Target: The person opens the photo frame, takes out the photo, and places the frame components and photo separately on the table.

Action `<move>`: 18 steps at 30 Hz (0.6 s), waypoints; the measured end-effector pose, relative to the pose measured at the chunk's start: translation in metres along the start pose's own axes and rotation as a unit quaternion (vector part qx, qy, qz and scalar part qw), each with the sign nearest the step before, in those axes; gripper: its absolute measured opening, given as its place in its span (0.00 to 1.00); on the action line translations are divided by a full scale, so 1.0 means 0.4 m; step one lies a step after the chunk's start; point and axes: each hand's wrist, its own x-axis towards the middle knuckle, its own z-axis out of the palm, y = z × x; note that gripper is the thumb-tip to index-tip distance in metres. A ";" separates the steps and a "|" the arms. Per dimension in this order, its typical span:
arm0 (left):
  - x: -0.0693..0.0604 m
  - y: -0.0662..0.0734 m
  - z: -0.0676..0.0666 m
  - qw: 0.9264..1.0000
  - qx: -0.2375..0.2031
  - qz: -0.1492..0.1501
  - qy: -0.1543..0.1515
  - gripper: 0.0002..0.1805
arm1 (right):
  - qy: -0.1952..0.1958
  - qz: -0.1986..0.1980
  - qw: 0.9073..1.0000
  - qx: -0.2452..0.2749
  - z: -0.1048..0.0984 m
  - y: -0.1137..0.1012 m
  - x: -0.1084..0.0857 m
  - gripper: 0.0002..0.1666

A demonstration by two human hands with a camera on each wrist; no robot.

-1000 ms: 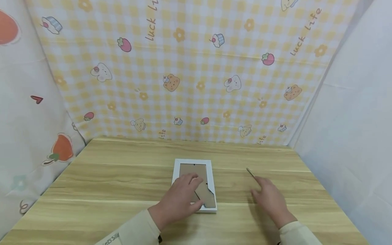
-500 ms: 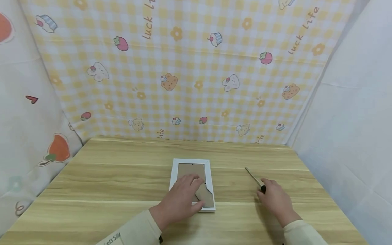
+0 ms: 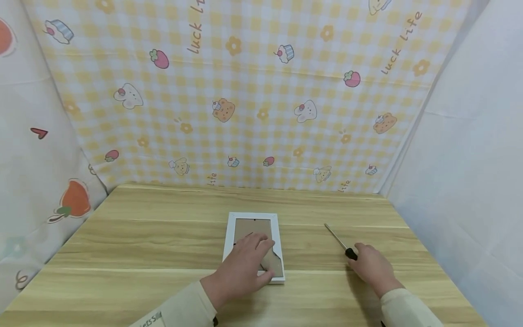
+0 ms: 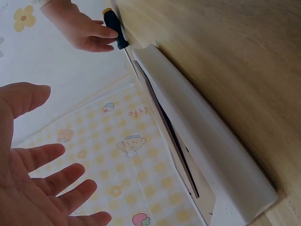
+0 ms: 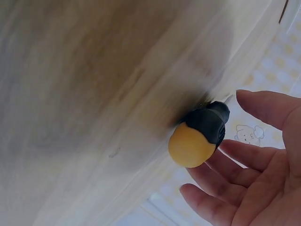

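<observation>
A white picture frame [image 3: 274,236] lies on its front, its brown backing board [image 3: 246,225] facing up. In the left wrist view, a brown stand leg [image 4: 157,117] appears slightly raised from the back. My left hand [image 3: 241,268] hovers above the frame with fingers spread, and hides part of the board. To the right, a screwdriver [image 3: 337,237] lies on the table, tip pointing away. Its handle [image 5: 200,134] is black with a yellow end. Relaxed fingers of my right hand [image 3: 373,268] are beside the handle; the thumb is apart from it. Contact is hard to tell.
The wood-grain table [image 3: 163,245] ends at a yellow checked cloth [image 3: 245,136] at the back. A white patterned cloth [image 3: 45,159] hangs on the left, and a plain white one [image 3: 461,181] on the right.
My right hand has drawn back slightly and loosened from the screwdriver, whose black handle now shows. The left hand stays over the frame. The head view has shifted a little.
</observation>
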 end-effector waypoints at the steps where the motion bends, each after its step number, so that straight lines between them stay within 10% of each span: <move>1: 0.000 0.001 0.000 1.000 0.000 0.001 0.002 0.27 | -0.004 0.001 1.000 -0.002 0.000 0.003 0.003 0.30; 8: -0.001 0.001 0.005 1.000 0.002 0.003 -0.001 0.26 | -0.021 0.016 1.000 0.001 -0.003 0.005 0.014 0.12; 18: 0.001 0.004 0.017 1.000 0.024 0.012 -0.013 0.27 | -0.028 0.026 0.999 -0.004 -0.007 -0.005 0.022 0.13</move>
